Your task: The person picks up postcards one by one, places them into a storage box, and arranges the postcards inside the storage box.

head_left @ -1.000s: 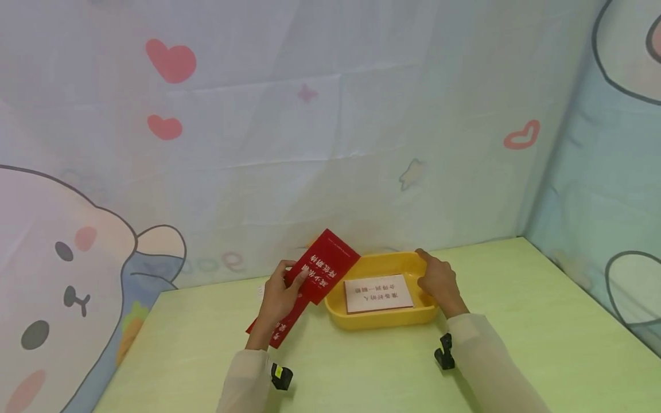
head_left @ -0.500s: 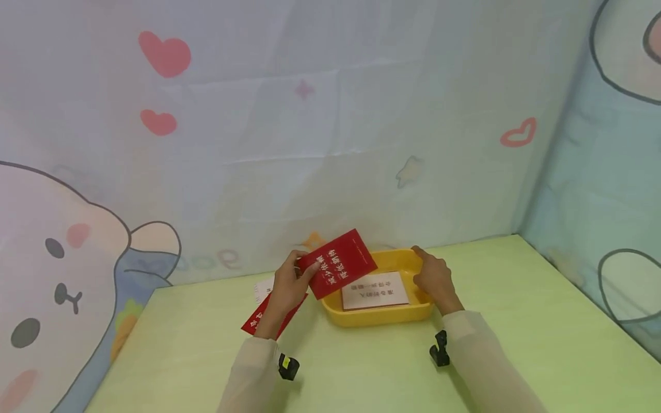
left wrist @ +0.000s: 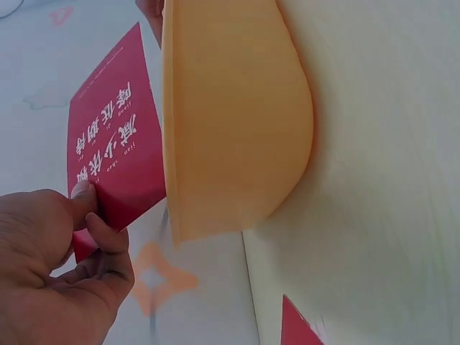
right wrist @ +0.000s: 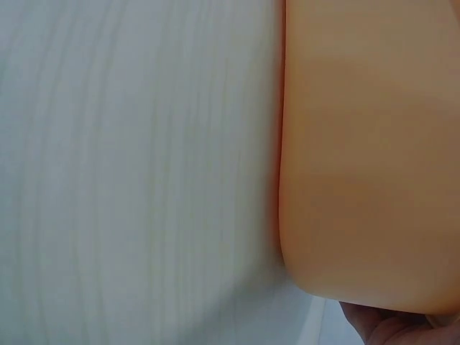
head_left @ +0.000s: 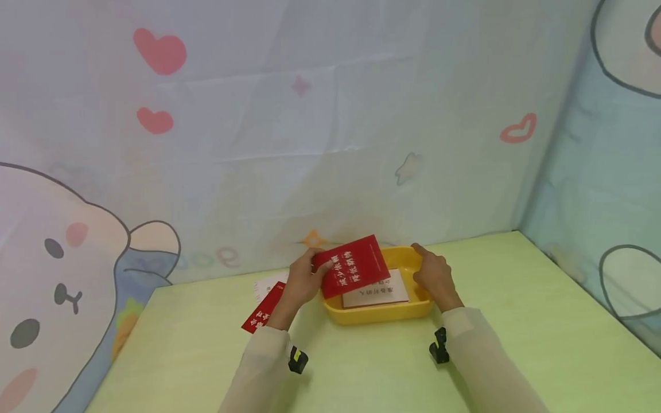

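My left hand pinches a red card with white characters between thumb and fingers. The card is tilted over the left part of a yellow plastic tray. Inside the tray lies a white card with dark characters and a reddish edge, partly covered by the red one. My right hand grips the tray's right end at the rim. In the left wrist view, the red card stands close beside the tray's rim. The right wrist view shows mostly the tray's outer wall, with a little of my hand below.
Left of the tray, another red card lies on the pale green table, partly behind my left forearm. A white card lies next to it, partly overlapped. A printed cloth hangs behind the table's back edge.
My left hand has moved right with the red card, bringing it over the tray. The red card on the table has come out further from behind my forearm. My right hand keeps its grip.
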Demonstrator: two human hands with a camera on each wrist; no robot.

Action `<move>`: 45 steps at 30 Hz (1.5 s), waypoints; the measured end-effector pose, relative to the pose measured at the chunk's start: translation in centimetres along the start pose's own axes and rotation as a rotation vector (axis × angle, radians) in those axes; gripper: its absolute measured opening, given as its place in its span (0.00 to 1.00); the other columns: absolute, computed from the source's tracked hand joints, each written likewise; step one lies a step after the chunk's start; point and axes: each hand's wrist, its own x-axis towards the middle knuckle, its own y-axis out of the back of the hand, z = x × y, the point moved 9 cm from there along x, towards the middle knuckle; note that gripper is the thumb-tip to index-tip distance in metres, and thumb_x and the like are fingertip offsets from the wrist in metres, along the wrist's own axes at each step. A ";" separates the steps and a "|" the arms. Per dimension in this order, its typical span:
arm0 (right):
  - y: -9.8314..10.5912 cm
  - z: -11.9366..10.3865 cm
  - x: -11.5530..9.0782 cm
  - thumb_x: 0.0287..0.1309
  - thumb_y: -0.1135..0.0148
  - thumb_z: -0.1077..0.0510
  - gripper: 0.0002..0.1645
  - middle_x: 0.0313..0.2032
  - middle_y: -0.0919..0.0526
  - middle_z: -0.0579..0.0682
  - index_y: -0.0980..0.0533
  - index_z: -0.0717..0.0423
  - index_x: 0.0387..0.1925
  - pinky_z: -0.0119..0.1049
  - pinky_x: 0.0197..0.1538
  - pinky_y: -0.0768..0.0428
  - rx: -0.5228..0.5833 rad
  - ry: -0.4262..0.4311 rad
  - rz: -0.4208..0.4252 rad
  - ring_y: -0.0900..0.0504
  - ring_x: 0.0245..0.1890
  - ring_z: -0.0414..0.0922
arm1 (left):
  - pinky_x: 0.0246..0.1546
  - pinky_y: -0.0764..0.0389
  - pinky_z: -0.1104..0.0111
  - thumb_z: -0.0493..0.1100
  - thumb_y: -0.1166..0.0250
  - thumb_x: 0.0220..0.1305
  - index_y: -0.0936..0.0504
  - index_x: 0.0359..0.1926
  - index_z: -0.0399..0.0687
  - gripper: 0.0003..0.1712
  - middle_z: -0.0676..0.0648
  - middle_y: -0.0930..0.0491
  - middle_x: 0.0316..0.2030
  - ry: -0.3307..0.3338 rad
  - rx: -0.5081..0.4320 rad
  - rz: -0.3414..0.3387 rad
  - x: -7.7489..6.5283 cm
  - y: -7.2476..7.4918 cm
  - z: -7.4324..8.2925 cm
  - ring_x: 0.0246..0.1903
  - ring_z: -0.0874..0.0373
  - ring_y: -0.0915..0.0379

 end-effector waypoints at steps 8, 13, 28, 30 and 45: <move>-0.4 0.0 0.1 0.55 0.41 0.68 0.42 0.59 0.24 0.70 0.39 0.54 0.72 0.55 0.50 0.18 0.008 0.002 0.002 0.25 0.39 0.58 | 0.45 0.15 0.59 0.47 0.38 0.70 0.26 0.60 0.40 0.22 0.39 0.18 0.50 0.048 0.072 -0.048 0.8 -1.4 -0.3 0.43 0.50 0.22; -0.4 -0.1 -0.1 0.56 0.41 0.68 0.42 0.59 0.24 0.70 0.39 0.55 0.72 0.53 0.49 0.17 0.026 -0.004 0.001 0.25 0.39 0.58 | 0.46 0.15 0.58 0.47 0.37 0.69 0.26 0.62 0.37 0.26 0.38 0.19 0.50 0.065 0.140 -0.073 1.2 -2.4 0.0 0.44 0.49 0.24; 0.4 0.4 -0.4 0.55 0.41 0.68 0.42 0.59 0.24 0.71 0.38 0.55 0.72 0.58 0.52 0.19 0.022 0.002 0.025 0.25 0.41 0.60 | 0.53 0.18 0.53 0.41 0.31 0.63 0.27 0.59 0.34 0.27 0.37 0.24 0.49 0.074 0.234 -0.154 1.8 -6.1 0.4 0.49 0.46 0.28; 0.4 0.5 -0.5 0.54 0.41 0.69 0.42 0.59 0.25 0.71 0.38 0.56 0.72 0.59 0.53 0.19 0.025 -0.003 0.027 0.25 0.42 0.61 | 0.53 0.18 0.54 0.41 0.30 0.62 0.27 0.59 0.33 0.28 0.37 0.25 0.48 0.067 0.255 -0.158 2.0 -6.6 0.5 0.48 0.47 0.29; 0.4 0.2 -0.4 0.52 0.40 0.68 0.42 0.59 0.23 0.70 0.36 0.54 0.71 0.57 0.50 0.19 0.042 0.027 0.051 0.23 0.40 0.59 | 0.65 0.29 0.51 0.40 0.26 0.55 0.34 0.62 0.38 0.37 0.36 0.27 0.56 0.137 0.395 -0.216 1.0 -8.4 0.3 0.58 0.42 0.33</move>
